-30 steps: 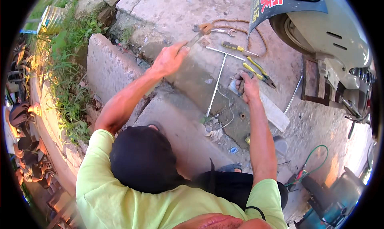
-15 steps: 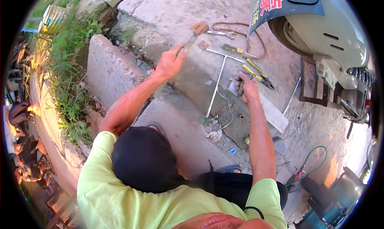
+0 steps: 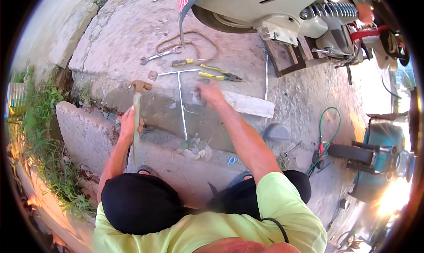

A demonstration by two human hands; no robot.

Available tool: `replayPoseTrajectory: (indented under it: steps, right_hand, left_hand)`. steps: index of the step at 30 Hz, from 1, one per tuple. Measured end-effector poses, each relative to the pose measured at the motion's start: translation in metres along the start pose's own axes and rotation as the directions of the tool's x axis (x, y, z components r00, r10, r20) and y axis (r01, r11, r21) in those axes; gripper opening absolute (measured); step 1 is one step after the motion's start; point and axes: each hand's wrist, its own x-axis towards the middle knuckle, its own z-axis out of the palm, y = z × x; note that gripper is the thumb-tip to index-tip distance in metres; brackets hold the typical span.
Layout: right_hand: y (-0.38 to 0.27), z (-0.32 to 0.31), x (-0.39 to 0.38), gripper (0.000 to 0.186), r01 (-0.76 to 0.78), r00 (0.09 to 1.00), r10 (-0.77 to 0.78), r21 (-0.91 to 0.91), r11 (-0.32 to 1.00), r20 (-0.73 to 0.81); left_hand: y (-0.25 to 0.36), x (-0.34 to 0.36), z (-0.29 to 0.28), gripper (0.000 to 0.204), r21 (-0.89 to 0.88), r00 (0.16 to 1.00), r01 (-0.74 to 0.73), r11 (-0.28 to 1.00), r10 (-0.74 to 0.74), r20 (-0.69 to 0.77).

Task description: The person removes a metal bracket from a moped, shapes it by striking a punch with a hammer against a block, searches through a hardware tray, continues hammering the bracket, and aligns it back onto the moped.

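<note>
My left hand (image 3: pixel 129 122) is wrapped round the wooden handle of a hammer (image 3: pixel 137 96). Its rusty brown head points away from me, above a dark damp strip of ground. My right hand (image 3: pixel 209 94) is closed at the left end of a pale flat board (image 3: pixel 249 104); whatever its fingers hold is hidden. Just beyond that hand lie yellow-handled pliers (image 3: pixel 218 74). A metal T-shaped wrench (image 3: pixel 180 100) rests on the ground between my two hands.
Beyond the pliers lie a yellow-and-black screwdriver (image 3: pixel 189 62), a spanner (image 3: pixel 161 55) and a brown rope (image 3: pixel 201 34). A pale scooter (image 3: pixel 260 8) stands at the far right, beside a dark metal frame (image 3: pixel 291 58). Broken concrete (image 3: pixel 84 129) and grass (image 3: pixel 42 134) border the left.
The view has swung right, so the tools appear farther left. My left hand has brought the hammer from a slant to nearly straight ahead. My right hand remains by the board's left end.
</note>
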Motion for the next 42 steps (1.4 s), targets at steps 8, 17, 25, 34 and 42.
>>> replayPoseTrajectory:
  steps: [8, 17, 25, 34, 42]
  right_hand:
    - [-0.069, -0.053, -0.021, 0.012, 0.237, 0.972, -0.228, 0.274, 0.932, -0.065]
    - [-0.174, -0.075, -0.073, 0.018, 0.410, 0.899, -0.418, 0.585, 0.700, -0.130]
    - [-0.185, -0.070, -0.070, 0.020, 0.397, 0.914, -0.366, 0.570, 0.719, -0.175]
    - [-0.186, -0.068, -0.078, 0.023, 0.342, 0.938, -0.314, 0.544, 0.767, -0.147]
    - [-0.191, -0.062, -0.083, 0.025, 0.384, 0.922, -0.345, 0.541, 0.748, -0.177]
  left_hand:
    - [-0.052, -0.034, -0.018, 0.040, -0.170, 0.996, 0.087, 0.982, -0.081, 0.041]
    - [-0.049, -0.040, -0.012, 0.041, -0.187, 0.996, 0.089, 0.978, -0.081, 0.047]
    - [-0.053, -0.037, -0.009, 0.034, -0.191, 0.996, 0.086, 0.978, -0.077, 0.052]
    - [-0.057, -0.042, -0.007, 0.032, -0.205, 0.996, 0.074, 0.976, -0.061, 0.068]
    - [-0.058, -0.041, -0.007, 0.031, -0.200, 0.998, 0.065, 0.978, -0.060, 0.034]
